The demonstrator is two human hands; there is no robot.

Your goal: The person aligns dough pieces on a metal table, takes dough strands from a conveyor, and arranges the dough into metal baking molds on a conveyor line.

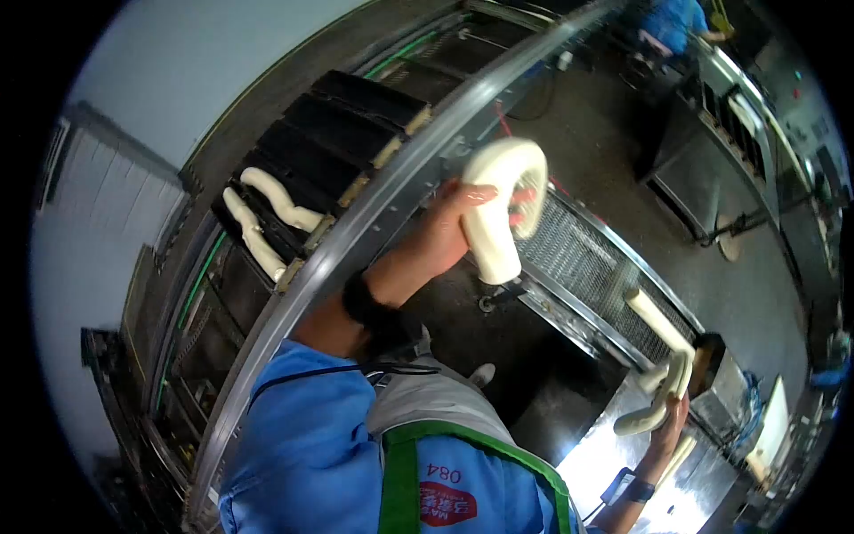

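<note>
A thick, cream-coloured curved piece (492, 209), bent like a hook, is held up in my left hand (449, 222), whose fingers wrap round it near the middle of the view. At the lower right, my right hand (673, 416) grips another curved cream piece (648, 418) above a shiny metal table (614, 454). Close to that hand, a straighter cream piece (658, 320) lies over the end of a mesh belt (569, 245). Two more cream pieces, one wavy (280, 203) and one knobbly (252, 233), rest on dark slats at the left.
A metal rail (356, 214) runs diagonally beside the slatted conveyor (329, 133). A metal box (721, 392) stands at the mesh belt's end. Another person in blue (672, 25) is at the top right, near a metal workstation (712, 151).
</note>
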